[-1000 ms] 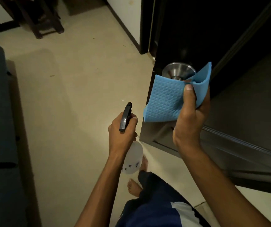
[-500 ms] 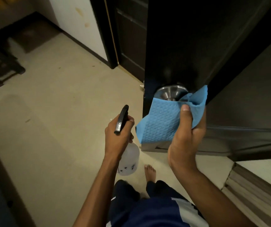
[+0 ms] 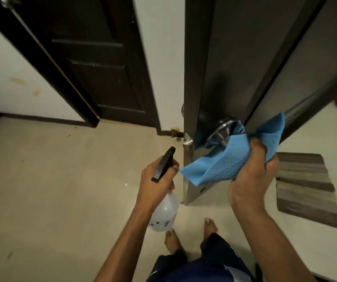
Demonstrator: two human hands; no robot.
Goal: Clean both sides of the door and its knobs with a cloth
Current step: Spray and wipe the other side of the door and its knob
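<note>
Dark brown wooden door [image 3: 230, 64] stands ajar, its free edge facing me with the silver latch plate [image 3: 188, 142] showing on that edge. Round silver metal knob [image 3: 220, 132] sits on the door's near face just beside the free edge, and a sliver of the second knob [image 3: 182, 109] peeks past the edge on the far face. My right hand [image 3: 252, 178] grips the blue textured cloth [image 3: 232, 157], thumb curled over the top fold, fingers clenched behind it; the cloth is bunched against the knob's right side, touching it, with one corner hanging left past the door edge and another sticking up to the right against the door face. My left hand [image 3: 156, 183] is wrapped round the neck of a white translucent spray bottle with black trigger head [image 3: 164, 202], fingers curled tight, nozzle tilted up toward the door edge, near the cloth's hanging corner but apart from it. Beige floor [image 3: 62, 190] lies open to the left of the door edge. Striped grey-brown mat [image 3: 306, 188] lies on the floor to the right, near the door's lower corner. My bare feet [image 3: 210, 225] stand just below the door's bottom corner. Second dark panelled door [image 3: 94, 68] stands across the floor at the far wall.
</note>
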